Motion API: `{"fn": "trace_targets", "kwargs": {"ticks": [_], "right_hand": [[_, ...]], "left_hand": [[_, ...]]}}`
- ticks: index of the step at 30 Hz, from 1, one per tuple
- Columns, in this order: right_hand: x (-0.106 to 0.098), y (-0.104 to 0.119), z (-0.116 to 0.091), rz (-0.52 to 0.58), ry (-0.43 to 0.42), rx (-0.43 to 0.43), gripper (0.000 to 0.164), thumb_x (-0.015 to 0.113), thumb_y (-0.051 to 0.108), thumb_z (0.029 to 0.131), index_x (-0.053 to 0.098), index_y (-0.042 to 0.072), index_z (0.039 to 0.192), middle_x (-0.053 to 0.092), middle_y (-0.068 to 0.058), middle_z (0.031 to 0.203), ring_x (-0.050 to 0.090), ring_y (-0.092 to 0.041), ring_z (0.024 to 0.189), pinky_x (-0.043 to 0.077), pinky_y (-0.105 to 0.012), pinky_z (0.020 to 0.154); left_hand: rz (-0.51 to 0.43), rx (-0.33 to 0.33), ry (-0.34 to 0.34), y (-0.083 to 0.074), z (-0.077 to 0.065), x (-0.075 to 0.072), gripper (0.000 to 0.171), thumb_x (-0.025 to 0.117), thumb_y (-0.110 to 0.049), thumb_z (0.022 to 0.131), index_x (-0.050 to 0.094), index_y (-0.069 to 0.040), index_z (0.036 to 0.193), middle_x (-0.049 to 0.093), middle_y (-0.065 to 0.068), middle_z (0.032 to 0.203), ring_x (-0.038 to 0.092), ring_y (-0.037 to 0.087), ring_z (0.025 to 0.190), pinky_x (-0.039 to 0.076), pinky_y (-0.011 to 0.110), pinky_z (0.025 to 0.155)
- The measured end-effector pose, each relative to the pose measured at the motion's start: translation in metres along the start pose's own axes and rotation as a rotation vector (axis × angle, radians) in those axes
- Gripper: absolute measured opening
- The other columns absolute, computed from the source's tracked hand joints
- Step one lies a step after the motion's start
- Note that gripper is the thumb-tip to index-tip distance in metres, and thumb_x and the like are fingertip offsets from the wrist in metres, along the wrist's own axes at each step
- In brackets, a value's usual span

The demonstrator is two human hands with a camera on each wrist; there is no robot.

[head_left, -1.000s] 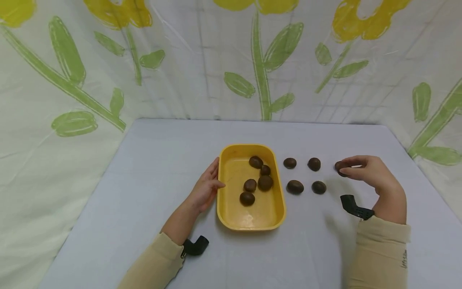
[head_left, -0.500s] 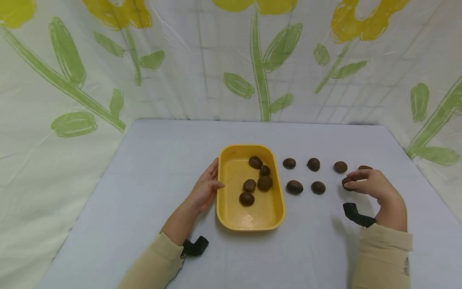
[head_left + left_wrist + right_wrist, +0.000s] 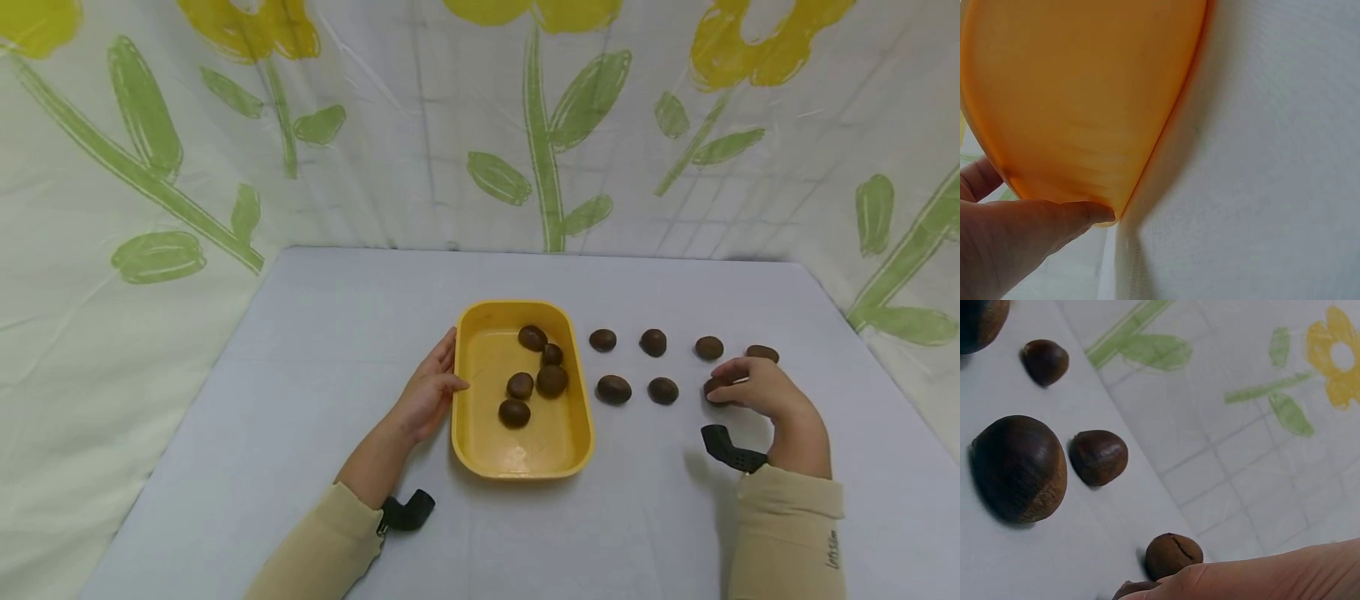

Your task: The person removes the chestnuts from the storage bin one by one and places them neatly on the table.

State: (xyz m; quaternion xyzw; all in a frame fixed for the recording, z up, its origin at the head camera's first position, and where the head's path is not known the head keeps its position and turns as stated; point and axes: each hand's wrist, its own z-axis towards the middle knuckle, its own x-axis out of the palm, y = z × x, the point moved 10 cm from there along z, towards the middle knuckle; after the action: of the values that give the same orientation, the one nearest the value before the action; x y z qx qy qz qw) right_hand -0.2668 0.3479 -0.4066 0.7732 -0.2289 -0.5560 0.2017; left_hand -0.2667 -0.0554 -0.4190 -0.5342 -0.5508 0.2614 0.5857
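Observation:
In the head view my left hand (image 3: 429, 390) holds the left side of a yellow plastic tray (image 3: 522, 472), its thumb at the rim. Several brown chestnuts (image 3: 552, 381) lie inside the tray. The left wrist view shows the thumb (image 3: 1066, 214) against the tray wall (image 3: 1094, 81). My right hand (image 3: 772, 392) pinches a chestnut (image 3: 715, 392) between thumb and fingertips, low over the table at the right end of the front row. In the right wrist view the thumb (image 3: 1260, 575) mostly hides that chestnut (image 3: 1135, 589).
To the right of the tray, more chestnuts stand in two rows: a front one with an oval chestnut (image 3: 614, 390) and a back one ending in a chestnut (image 3: 762, 353) beside my right hand. A flower-patterned curtain (image 3: 375, 125) rises behind the white table (image 3: 337, 333).
My right hand has come from the back row toward the front row, bringing a chestnut lower and slightly left. The left hand and the tray have stayed in place.

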Motion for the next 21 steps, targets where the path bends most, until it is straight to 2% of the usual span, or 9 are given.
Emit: {"fn": "trace_targets", "kwargs": {"ticks": [8, 15, 18, 21], "right_hand": [[0.0017, 0.002, -0.0008, -0.017, 0.006, 0.007, 0.042, 0.072, 0.017, 0.075, 0.057, -0.009, 0.105, 0.063, -0.018, 0.098, 0.055, -0.013, 0.083, 0.044, -0.031, 0.073], [0.0026, 0.003, 0.0001, -0.003, 0.01, -0.002, 0.04, 0.071, 0.015, 0.076, 0.056, -0.008, 0.105, 0.064, -0.015, 0.095, 0.054, -0.013, 0.083, 0.044, -0.027, 0.069], [0.0026, 0.0026, 0.0001, -0.011, 0.007, -0.005, 0.042, 0.072, 0.016, 0.075, 0.056, -0.008, 0.106, 0.062, -0.016, 0.096, 0.053, -0.015, 0.083, 0.044, -0.027, 0.069], [0.0018, 0.0018, -0.0006, -0.034, 0.003, -0.016, 0.044, 0.072, 0.017, 0.075, 0.057, -0.008, 0.108, 0.062, -0.02, 0.099, 0.055, -0.021, 0.087, 0.045, -0.032, 0.072]], "left_hand": [[-0.002, 0.003, -0.004, 0.0004, 0.0009, -0.0003, 0.085, 0.036, 0.02, 0.081, 0.002, -0.013, 0.151, 0.001, 0.002, 0.158, 0.001, 0.018, 0.146, 0.014, 0.038, 0.117], [0.005, 0.005, -0.006, 0.0004, 0.0001, -0.0006, 0.085, 0.036, 0.019, 0.081, 0.002, -0.013, 0.151, 0.002, 0.002, 0.158, 0.002, 0.017, 0.146, 0.014, 0.038, 0.117], [0.007, 0.004, -0.006, -0.0001, -0.0001, -0.0001, 0.085, 0.037, 0.019, 0.081, 0.002, -0.013, 0.151, 0.002, 0.001, 0.158, 0.002, 0.017, 0.146, 0.015, 0.038, 0.117], [0.011, 0.004, -0.002, -0.0005, -0.0002, 0.0005, 0.084, 0.036, 0.019, 0.081, 0.002, -0.014, 0.151, 0.001, 0.001, 0.158, 0.002, 0.017, 0.146, 0.015, 0.038, 0.117]]}}
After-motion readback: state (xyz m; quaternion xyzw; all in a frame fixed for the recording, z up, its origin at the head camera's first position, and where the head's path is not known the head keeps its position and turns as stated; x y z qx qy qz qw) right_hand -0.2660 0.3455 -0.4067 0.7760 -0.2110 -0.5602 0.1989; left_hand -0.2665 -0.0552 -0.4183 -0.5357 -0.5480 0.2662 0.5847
